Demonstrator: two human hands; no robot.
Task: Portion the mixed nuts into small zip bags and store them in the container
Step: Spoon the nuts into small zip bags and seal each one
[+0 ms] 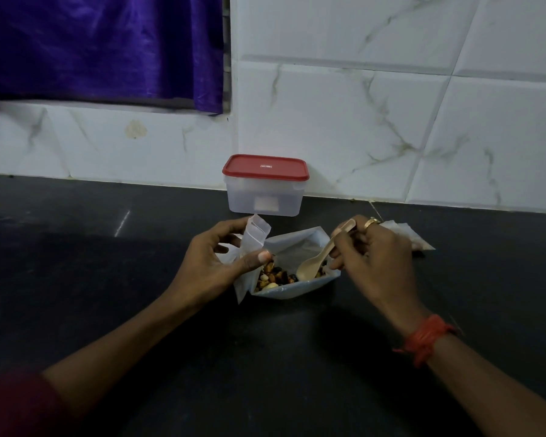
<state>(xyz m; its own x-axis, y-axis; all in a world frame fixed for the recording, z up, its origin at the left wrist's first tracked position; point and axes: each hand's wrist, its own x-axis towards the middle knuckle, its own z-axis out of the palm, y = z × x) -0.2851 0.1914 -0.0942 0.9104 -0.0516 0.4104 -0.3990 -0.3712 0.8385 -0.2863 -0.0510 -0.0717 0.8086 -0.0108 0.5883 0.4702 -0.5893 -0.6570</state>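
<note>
left hand point(215, 263) pinching zip bag point(254, 236), right hand point(375, 257) holding spoon point(316, 263)

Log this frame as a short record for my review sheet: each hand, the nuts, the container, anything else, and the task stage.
left hand: holds a small zip bag upright at the big bag
right hand: holds a spoon, bowl down inside the big bag
mixed nuts: in the open big bag on the dark counter
container: by the wall, red lid on, contents unclear
other: pale plastic packet behind the right hand
stage: scooping; nothing visibly stored yet
</note>
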